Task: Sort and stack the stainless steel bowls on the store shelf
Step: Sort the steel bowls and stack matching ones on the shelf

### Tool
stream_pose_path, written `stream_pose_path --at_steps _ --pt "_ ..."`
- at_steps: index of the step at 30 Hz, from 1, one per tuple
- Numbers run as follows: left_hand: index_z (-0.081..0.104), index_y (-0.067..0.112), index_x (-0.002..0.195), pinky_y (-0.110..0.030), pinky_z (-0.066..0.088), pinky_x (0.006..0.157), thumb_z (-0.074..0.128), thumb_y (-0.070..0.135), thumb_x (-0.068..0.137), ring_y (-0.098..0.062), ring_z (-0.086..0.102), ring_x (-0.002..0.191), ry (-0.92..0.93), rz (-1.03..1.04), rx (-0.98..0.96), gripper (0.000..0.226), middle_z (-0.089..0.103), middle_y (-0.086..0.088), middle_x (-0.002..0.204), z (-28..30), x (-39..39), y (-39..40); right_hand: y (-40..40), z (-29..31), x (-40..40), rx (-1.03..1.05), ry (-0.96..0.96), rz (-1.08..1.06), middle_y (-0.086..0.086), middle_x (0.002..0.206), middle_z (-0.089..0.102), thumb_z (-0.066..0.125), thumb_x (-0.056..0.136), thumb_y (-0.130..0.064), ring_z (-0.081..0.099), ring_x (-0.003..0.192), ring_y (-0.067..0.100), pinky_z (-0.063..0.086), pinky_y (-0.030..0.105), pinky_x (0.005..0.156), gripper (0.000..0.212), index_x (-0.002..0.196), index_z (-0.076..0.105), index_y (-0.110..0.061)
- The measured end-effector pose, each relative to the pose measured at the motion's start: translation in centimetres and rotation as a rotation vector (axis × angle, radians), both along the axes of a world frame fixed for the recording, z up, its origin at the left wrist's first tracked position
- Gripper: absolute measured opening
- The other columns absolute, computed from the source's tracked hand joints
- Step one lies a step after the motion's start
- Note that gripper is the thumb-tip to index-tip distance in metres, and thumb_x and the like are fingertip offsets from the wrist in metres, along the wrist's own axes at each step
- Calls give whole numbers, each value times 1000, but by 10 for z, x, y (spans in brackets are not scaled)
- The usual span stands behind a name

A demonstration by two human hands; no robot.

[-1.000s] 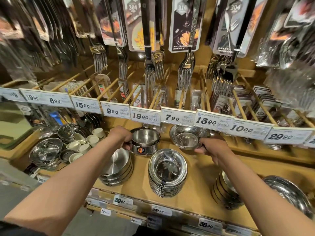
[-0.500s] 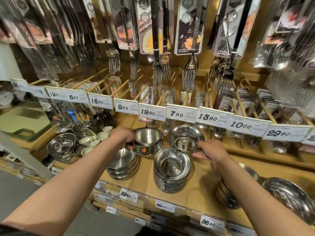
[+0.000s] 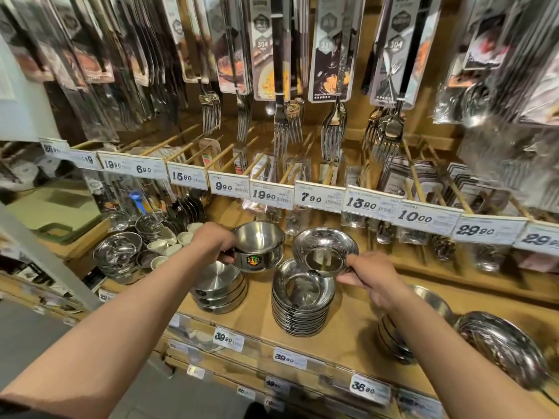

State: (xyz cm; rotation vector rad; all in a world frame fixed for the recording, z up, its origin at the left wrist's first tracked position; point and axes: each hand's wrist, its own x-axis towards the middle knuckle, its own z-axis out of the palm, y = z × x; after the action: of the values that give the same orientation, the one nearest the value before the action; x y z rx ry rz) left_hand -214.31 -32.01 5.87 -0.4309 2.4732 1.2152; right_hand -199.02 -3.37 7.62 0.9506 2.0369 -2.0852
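My left hand (image 3: 215, 242) grips a straight-walled steel bowl (image 3: 259, 246) with a 316L sticker, held above a stack of upturned steel bowls (image 3: 218, 287). My right hand (image 3: 372, 278) pinches the rim of a wide-rimmed steel bowl (image 3: 325, 251), tilted toward me just above a tall stack of like bowls (image 3: 302, 300) on the wooden shelf (image 3: 254, 317). Both held bowls hang in the air, side by side and a little apart.
More steel bowl stacks sit at the right (image 3: 399, 334) and far right (image 3: 503, 347). At left are steel bowls (image 3: 118, 252) and small white cups (image 3: 165, 246). A rail of price tags (image 3: 320, 197) crosses overhead, with hanging forks (image 3: 282, 131) above it.
Both hands have drawn their bowls toward me, out from under the price-tag rail. The wide-rimmed bowl now hangs over the tall stack. My view has shifted right and closer.
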Motion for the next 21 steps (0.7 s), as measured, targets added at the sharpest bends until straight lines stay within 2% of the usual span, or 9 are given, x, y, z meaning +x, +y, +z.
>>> stream_pose_path --at_steps 4,7,9,13,16,18,21 --pt "64 -9 83 -32 59 44 59 -11 88 -27 70 48 8 27 28 7 67 -17 52 2 4 -3 -3 -2 -1 33 -1 15 18 78 70 59 98 0 71 50 13 51 16 41 7 96 64 4" --pt "62 -8 77 -33 60 50 63 -7 89 -24 67 45 8 41 40 11 67 -16 51 5 8 -6 -2 -6 -5 53 -3 22 18 81 72 60 97 -1 72 53 12 53 17 43 7 96 65 5" --pt "61 -7 76 -30 58 46 63 -7 90 -23 65 42 28 66 40 14 66 -17 52 8 11 -9 0 -9 -6 46 -6 19 19 84 75 61 97 -1 74 58 15 56 18 46 8 96 66 4" --pt "57 -6 84 -29 55 39 64 -6 91 -22 62 37 64 110 -6 10 67 -23 71 13 12 -17 3 -21 -5 25 -28 15 21 80 75 62 95 0 76 63 22 58 20 48 8 97 66 6" --pt "58 -9 87 -31 56 42 67 -5 89 -23 64 40 64 123 -20 9 68 -23 66 15 9 -23 -1 -30 -2 34 -38 21 24 85 75 63 93 -1 77 69 26 59 21 49 6 89 66 3" --pt "60 -10 85 -29 56 38 67 -5 89 -22 64 38 49 114 -19 10 67 -20 56 15 8 -26 -7 -37 -2 32 -51 33 26 89 76 64 93 -3 78 74 30 62 25 53 6 92 68 2" --pt "62 -13 91 -24 51 34 66 -4 91 -22 64 39 25 85 -11 9 69 -23 67 16 7 -27 -17 -46 -2 26 -79 41 27 96 75 66 94 -3 77 85 33 65 31 65 10 101 70 2"
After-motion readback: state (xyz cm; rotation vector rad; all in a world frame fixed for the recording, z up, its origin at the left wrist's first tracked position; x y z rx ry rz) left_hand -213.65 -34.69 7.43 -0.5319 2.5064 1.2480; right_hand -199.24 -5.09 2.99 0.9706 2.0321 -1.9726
